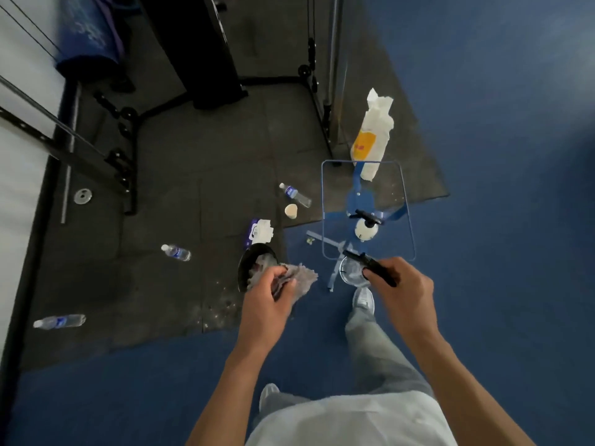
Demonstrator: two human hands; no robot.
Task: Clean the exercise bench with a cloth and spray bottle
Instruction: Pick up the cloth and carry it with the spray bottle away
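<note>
My left hand is closed around a crumpled grey cloth, held above a black waste bin. My right hand grips the black trigger head of a clear spray bottle, held at the near edge of a small glass table. A second, white spray bottle with a black trigger stands on that table. A black padded bench slopes up at the top, inside a black metal frame.
A tissue pack stands at the table's far edge. Three water bottles lie on the dark rubber mat, with a wipes pack beside the black bin. A white wall runs along the left. Blue floor lies to the right.
</note>
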